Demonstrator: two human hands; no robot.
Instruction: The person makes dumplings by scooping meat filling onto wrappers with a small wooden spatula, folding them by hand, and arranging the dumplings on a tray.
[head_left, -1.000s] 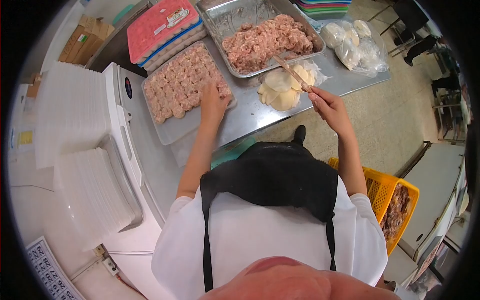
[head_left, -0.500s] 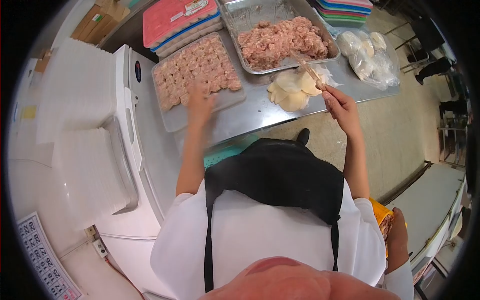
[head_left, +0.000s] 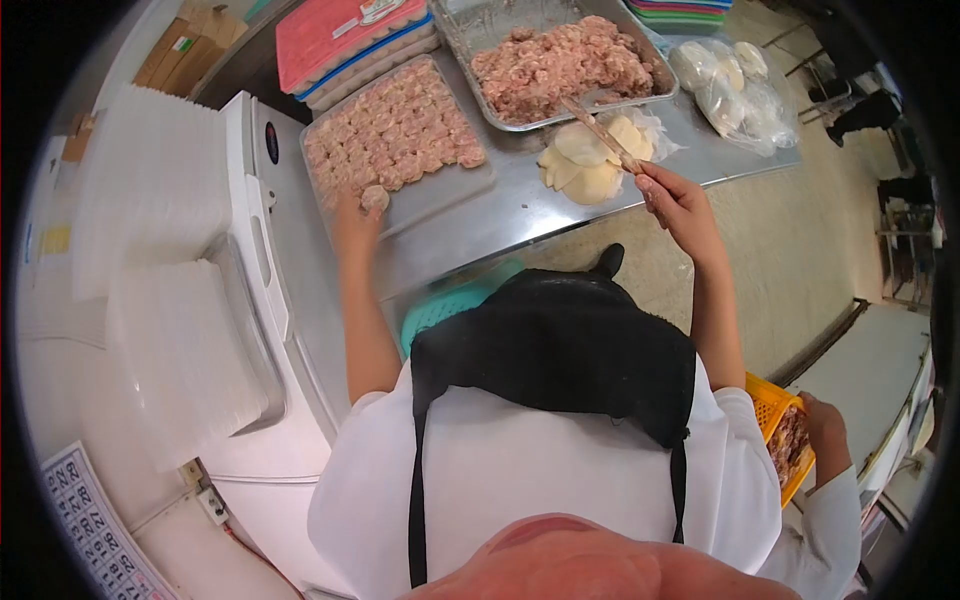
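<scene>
My left hand (head_left: 355,225) is at the near left corner of a clear plastic tray (head_left: 430,205), its fingers closed around a small round meat dumpling (head_left: 375,198). Packed rows of similar meat dumplings (head_left: 390,130) cover most of that tray. In my right hand (head_left: 678,205) is a flat, meat-smeared spatula (head_left: 610,140), gripped by its near end. Its blade points away over a fanned pile of round pale wrappers (head_left: 585,170) and reaches the near rim of a metal pan (head_left: 535,124). Minced meat (head_left: 560,65) is heaped in the pan.
Stacked lidded trays (head_left: 350,40) stand behind the dumplings. Plastic bags with round white contents (head_left: 735,95) lie on the steel table's right end. A white fridge (head_left: 262,200) is at the left. Beside me, another person's hand (head_left: 825,430) holds a yellow basket (head_left: 775,405).
My left hand has come back from over the rows to the tray's near left corner, a dumpling now visible in it. The spatula has shifted slightly left. The other person's basket shows more fully.
</scene>
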